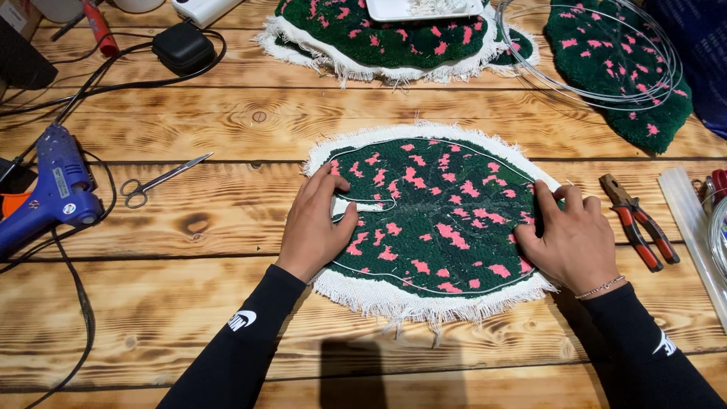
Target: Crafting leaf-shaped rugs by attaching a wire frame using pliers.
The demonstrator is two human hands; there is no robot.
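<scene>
Both hands flat, left hand [314,227], right hand [568,235], pressing green-pink tufted rug [432,220], wooden table [227,121]

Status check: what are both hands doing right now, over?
Left hand and right hand pressing flat on green-and-pink tufted piece. Thin wire under left fingers. Pliers lie beside right hand.

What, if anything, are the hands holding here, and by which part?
Both hands press on the green-and-pink tufted piece: the left hand at its left edge by the wire loop, the right hand at its right edge. Nothing is lifted.
</scene>
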